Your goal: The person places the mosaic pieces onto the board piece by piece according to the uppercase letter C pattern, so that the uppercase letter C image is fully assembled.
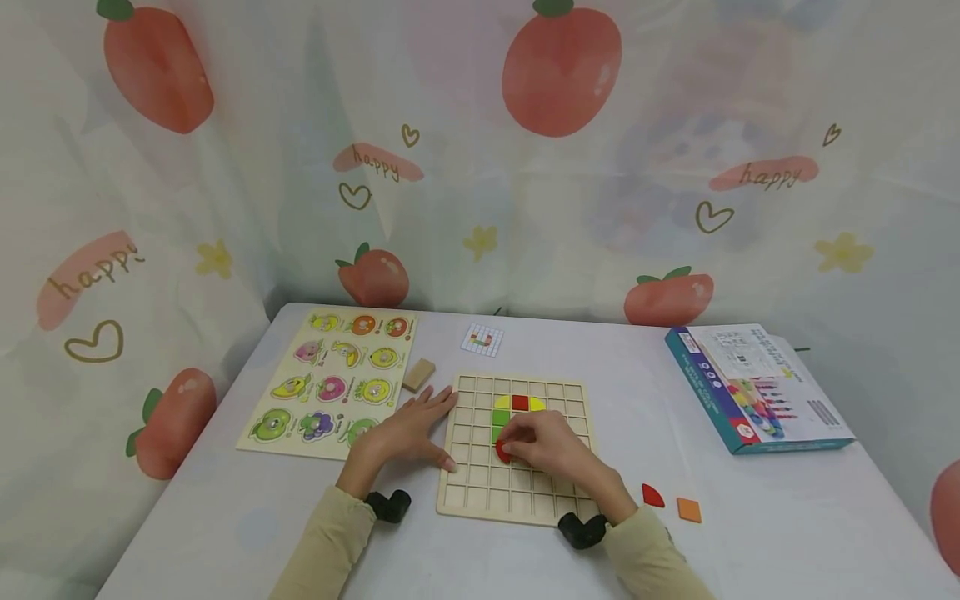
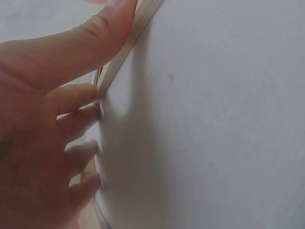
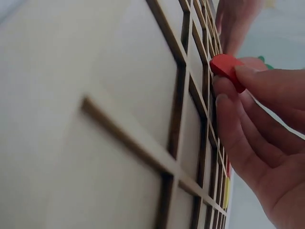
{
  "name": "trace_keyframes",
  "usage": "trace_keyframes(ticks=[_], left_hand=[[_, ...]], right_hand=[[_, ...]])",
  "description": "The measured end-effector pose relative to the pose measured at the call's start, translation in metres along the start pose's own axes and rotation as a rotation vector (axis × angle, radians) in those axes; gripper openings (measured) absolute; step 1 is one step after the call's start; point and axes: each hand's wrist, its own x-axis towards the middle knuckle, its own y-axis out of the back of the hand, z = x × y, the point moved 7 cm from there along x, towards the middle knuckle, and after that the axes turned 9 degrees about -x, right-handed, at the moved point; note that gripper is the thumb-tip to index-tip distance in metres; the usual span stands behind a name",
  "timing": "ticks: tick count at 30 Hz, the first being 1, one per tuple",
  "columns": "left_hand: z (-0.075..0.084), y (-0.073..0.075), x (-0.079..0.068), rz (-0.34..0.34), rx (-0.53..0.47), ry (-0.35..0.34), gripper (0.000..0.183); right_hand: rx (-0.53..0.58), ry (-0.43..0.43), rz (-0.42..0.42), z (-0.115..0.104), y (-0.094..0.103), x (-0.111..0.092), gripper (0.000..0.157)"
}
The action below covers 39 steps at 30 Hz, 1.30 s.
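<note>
A wooden grid board (image 1: 476, 498) lies in the middle of the table. In its cells sit a red square (image 1: 520, 402) between yellow rounded pieces (image 1: 502, 402), and green pieces (image 1: 500, 417) below them. My right hand (image 1: 553, 446) pinches a small red piece (image 3: 227, 69) with a rounded edge between thumb and fingers, over a cell under the green ones. The left hand (image 1: 412, 429) rests along the board's left edge with its fingers spread; its thumb (image 2: 102, 36) touches the board's rim. Part of the board is hidden under the right hand.
Right of the board lie a red quarter-circle piece (image 1: 652, 496) and an orange square (image 1: 689, 510). A box (image 1: 757, 387) stands farther right. Left are a fruit puzzle board (image 1: 300, 404) and a wooden block (image 1: 418, 375). A pattern card (image 1: 482, 340) lies behind the grid board.
</note>
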Motion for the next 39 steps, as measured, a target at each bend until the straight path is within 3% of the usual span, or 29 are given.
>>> trace_keyframes(ticks=[25, 39], left_hand=[[0.002, -0.001, 0.000, -0.007, -0.004, -0.007, 0.108], [0.003, -0.001, -0.001, 0.007, -0.012, -0.013, 0.108]], right_hand=[[-0.085, 0.056, -0.041, -0.013, -0.006, -0.001, 0.019], [-0.002, 0.038, 0.021, 0.005, 0.025, -0.034, 0.020]])
